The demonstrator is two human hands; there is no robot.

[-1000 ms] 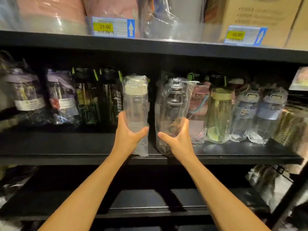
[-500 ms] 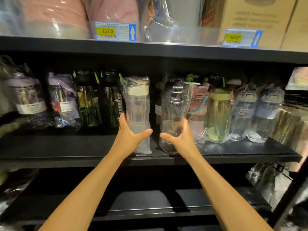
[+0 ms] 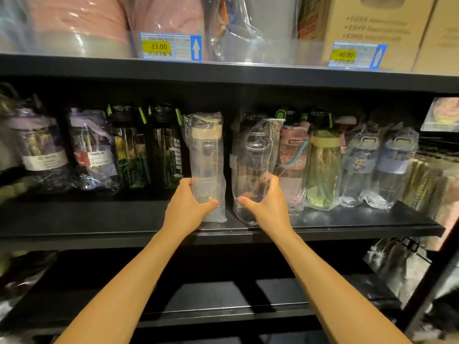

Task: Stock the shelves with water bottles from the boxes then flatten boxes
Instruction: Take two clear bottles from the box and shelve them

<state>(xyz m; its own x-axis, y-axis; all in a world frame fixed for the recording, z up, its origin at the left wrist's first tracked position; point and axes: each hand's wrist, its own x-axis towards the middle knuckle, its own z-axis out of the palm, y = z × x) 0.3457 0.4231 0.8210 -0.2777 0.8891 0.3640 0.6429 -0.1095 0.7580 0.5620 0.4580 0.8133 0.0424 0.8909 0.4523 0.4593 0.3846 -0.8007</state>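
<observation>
Two clear water bottles in plastic wrap stand upright side by side on the black middle shelf (image 3: 99,219). My left hand (image 3: 186,207) grips the base of the bottle with the beige lid (image 3: 206,155). My right hand (image 3: 267,204) grips the base of the bottle with the clear lid (image 3: 253,157). A narrow gap separates the two bottles. Both stand near the shelf's front edge, in front of a row of other bottles.
Wrapped bottles line the shelf: purple-lidded ones (image 3: 42,145) and black sport bottles (image 3: 169,145) on the left, pink, green (image 3: 323,170) and blue ones on the right. The upper shelf carries price tags (image 3: 171,47) and cardboard boxes (image 3: 377,28). A lower black shelf (image 3: 223,299) sits below.
Both bottles have been pushed a little deeper onto the shelf and set more upright, the right one shifting toward the row behind it. My hands keep their grip at the bases.
</observation>
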